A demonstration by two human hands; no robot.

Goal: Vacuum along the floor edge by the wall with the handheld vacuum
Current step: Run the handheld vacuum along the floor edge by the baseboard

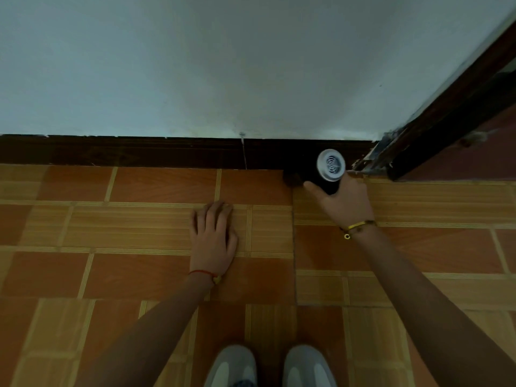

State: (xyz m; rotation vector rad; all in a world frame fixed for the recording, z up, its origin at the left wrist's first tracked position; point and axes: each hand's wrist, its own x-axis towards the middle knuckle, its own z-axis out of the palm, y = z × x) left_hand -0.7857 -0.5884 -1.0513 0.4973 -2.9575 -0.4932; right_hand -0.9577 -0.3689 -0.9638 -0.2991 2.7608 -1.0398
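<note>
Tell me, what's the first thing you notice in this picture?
The round grey vented end of the handheld vacuum stands out, gripped by the right hand and aimed at the dark skirting board near the door frame. The left hand lies flat on the orange tiled floor, and grey shoes show at the bottom.

Home: tiled floor (156,227), skirting board (139,152)

One vacuum (329,170), two hands (213,236) (two shoes (233,365))
</note>
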